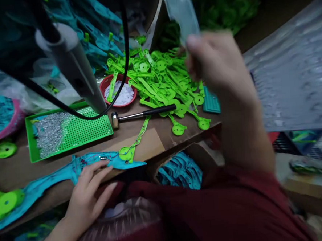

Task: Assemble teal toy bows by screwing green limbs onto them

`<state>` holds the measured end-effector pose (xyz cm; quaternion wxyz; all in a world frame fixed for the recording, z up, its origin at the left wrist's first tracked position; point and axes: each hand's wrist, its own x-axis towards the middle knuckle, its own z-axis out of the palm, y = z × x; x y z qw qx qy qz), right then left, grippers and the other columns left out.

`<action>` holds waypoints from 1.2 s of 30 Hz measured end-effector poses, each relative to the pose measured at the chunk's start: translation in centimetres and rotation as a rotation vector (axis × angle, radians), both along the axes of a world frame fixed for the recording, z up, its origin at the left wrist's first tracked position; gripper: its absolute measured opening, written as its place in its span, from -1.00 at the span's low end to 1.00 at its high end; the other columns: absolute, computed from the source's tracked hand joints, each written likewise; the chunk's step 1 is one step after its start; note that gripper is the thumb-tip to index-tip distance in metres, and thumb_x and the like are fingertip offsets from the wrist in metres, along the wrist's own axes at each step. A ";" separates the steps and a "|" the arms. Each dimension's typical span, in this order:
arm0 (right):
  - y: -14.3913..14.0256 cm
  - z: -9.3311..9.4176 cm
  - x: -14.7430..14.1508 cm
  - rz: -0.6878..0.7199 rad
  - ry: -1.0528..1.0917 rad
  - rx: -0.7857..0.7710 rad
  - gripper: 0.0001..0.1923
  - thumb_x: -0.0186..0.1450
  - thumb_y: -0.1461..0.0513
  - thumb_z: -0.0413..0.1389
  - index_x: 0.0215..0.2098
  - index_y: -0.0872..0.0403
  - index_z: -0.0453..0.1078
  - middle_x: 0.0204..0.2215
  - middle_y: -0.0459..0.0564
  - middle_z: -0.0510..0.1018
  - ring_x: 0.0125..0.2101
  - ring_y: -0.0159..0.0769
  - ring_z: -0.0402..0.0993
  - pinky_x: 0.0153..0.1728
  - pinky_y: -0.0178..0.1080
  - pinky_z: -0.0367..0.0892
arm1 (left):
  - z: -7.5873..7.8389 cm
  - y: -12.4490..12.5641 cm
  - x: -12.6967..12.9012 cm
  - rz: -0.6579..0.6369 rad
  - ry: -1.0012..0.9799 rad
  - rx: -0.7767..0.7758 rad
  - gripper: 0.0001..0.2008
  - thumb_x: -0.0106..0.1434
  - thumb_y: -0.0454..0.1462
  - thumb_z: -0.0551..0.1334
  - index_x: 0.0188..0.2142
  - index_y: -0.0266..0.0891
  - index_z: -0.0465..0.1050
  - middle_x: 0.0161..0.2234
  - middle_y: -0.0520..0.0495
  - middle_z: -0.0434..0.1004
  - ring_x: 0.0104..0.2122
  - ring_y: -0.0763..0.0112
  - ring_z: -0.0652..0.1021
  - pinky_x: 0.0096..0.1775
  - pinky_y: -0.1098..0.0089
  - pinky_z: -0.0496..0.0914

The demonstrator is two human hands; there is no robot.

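Observation:
My left hand lies with outstretched fingers on the near edge of a long blue plastic shell. Beside the fingertips, a small silver cylinder and thin wires sit in the shell. A green plastic arm with a round end rests on the shell's right part. My right hand is raised at the upper right and smeared by motion. Its fingers are closed round a curved, translucent plastic piece that sticks up above the thumb; its exact kind is unclear.
A hammer lies mid-bench before a pile of green plastic parts. A green tray holds many small metal pieces; a red basket contains white bits. A grey post and black cable cross the left. Below is a box of blue parts.

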<state>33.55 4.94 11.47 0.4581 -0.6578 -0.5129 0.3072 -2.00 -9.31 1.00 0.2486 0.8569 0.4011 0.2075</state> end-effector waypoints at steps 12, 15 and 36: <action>-22.8 -14.1 -11.5 0.220 0.389 -0.206 -0.72 0.32 0.05 0.09 -0.24 0.06 0.50 -0.30 -0.02 0.56 -0.25 -0.26 0.46 -0.17 -0.21 0.39 | -1.2 -1.2 10.2 0.018 -0.325 -0.494 -0.78 0.42 -0.21 0.08 -0.28 -0.26 0.41 -0.32 -0.04 0.49 -0.31 0.40 0.50 -0.22 0.39 0.41; -21.6 -14.1 -9.4 -0.056 0.473 -0.172 -0.70 0.26 0.05 0.15 -0.14 0.05 0.47 -0.44 -0.08 0.54 -0.45 -0.34 0.40 -0.43 -0.30 0.32 | -1.4 0.7 11.3 0.030 -0.098 -0.067 -0.74 0.42 -0.20 0.09 -0.02 -0.29 0.41 -0.03 -0.24 0.47 -0.06 0.21 0.48 -0.07 0.24 0.41; -15.1 -15.7 -6.5 0.271 -0.053 -0.051 -0.73 0.40 0.10 -0.02 -0.09 0.06 0.40 -0.19 0.05 0.54 -0.08 -0.19 0.46 0.02 -0.13 0.33 | -4.8 1.9 11.5 -0.039 0.533 0.351 -0.63 0.31 -0.50 0.05 0.08 -0.41 0.38 -0.17 -0.23 0.49 -0.26 0.22 0.52 -0.28 0.30 0.44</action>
